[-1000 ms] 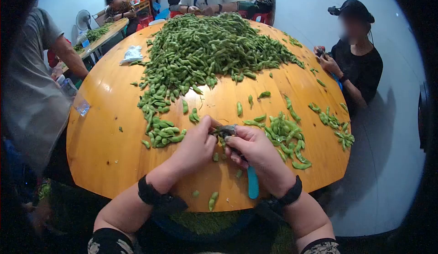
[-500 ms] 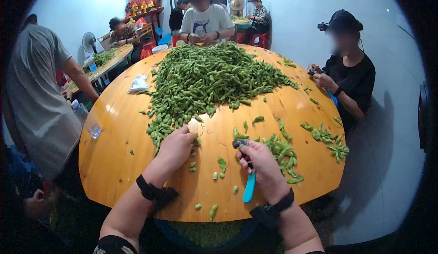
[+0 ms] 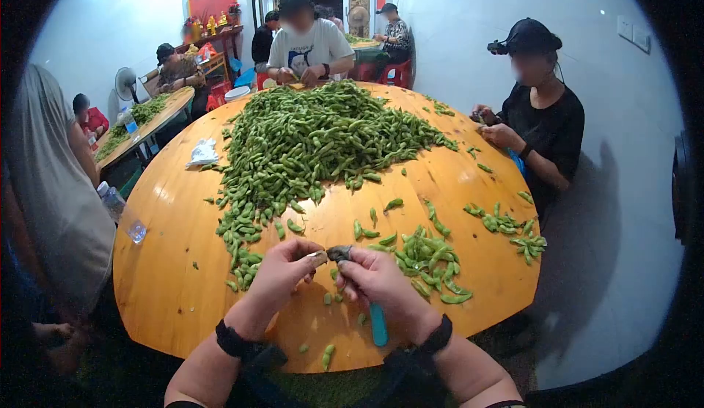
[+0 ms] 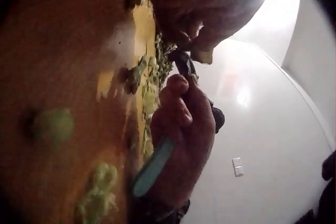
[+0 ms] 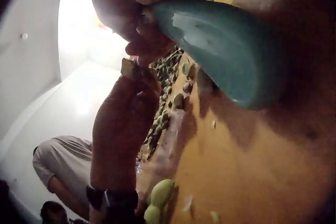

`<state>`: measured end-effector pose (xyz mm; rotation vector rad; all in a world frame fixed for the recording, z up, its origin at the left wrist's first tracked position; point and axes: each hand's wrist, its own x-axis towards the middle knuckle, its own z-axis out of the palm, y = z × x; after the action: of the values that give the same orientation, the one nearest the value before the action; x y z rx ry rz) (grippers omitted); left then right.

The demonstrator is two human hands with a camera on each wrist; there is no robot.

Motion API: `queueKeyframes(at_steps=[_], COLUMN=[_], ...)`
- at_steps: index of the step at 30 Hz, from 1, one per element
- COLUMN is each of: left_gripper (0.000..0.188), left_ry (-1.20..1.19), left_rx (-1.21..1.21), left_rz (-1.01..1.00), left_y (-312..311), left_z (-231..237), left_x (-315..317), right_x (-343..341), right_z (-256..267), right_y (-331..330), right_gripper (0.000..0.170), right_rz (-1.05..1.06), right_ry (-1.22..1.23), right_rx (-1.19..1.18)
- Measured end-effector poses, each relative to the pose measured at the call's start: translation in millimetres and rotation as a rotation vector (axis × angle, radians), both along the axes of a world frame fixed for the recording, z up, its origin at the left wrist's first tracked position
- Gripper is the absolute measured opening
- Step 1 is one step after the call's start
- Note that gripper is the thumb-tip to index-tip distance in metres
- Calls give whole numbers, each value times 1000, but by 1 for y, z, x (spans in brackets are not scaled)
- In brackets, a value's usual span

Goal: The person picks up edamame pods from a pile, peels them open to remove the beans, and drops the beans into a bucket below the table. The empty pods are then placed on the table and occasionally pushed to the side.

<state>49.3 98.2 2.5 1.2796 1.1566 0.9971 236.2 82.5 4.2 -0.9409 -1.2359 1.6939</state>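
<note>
In the head view my left hand [image 3: 279,276] pinches a pale yellowish soybean pod [image 3: 318,258] between thumb and fingers, its end poking out at the fingertips. My right hand [image 3: 385,282] grips a tool with a teal handle [image 3: 378,325] that hangs out below the palm; most of the tool is hidden in the fingers. A dark piece [image 3: 339,252] sticks out at the right fingertips, close to the pod. In the right wrist view the broad rounded handle [image 5: 220,50] fills the top. Trimmed-looking pods [image 3: 425,258] lie beyond the right hand.
A large heap of green pods [image 3: 315,137] covers the far half of the wooden table [image 3: 169,276]. Crumpled white tissue [image 3: 202,153] and a plastic bottle [image 3: 112,201] are at the left. People sit across and at the right [image 3: 546,115]; another stands at the left.
My left hand reached out to the near edge of the heap, then came back with a pod to meet my right hand. The right hand kept its tool throughout. The head view has shifted.
</note>
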Motion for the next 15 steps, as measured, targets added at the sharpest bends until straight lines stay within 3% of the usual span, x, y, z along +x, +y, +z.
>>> queueKeyframes(at_steps=[5,9,11,13,15], left_gripper=[22,19,18,18,20], left_ry=[-325,-58,-74,177,231], left_rx=[-83,131,131,316,388], left_rz=[11,47,37,-4,-13], left_y=[0,3,-1,-3,-7], left_z=[-11,-8,-13,-14,-9], left_x=[2,3,4,7,10], right_x=[-2,-2,-2,-1,0], right_z=[-4,-3,-6,-5,-5], right_y=[1,2,2,2,1], right_gripper=[22,17,17,17,17], right_rz=[53,3,7,5,5], right_ry=[-32,-25,-18,-29,-41], right_rx=[22,15,22,16,5])
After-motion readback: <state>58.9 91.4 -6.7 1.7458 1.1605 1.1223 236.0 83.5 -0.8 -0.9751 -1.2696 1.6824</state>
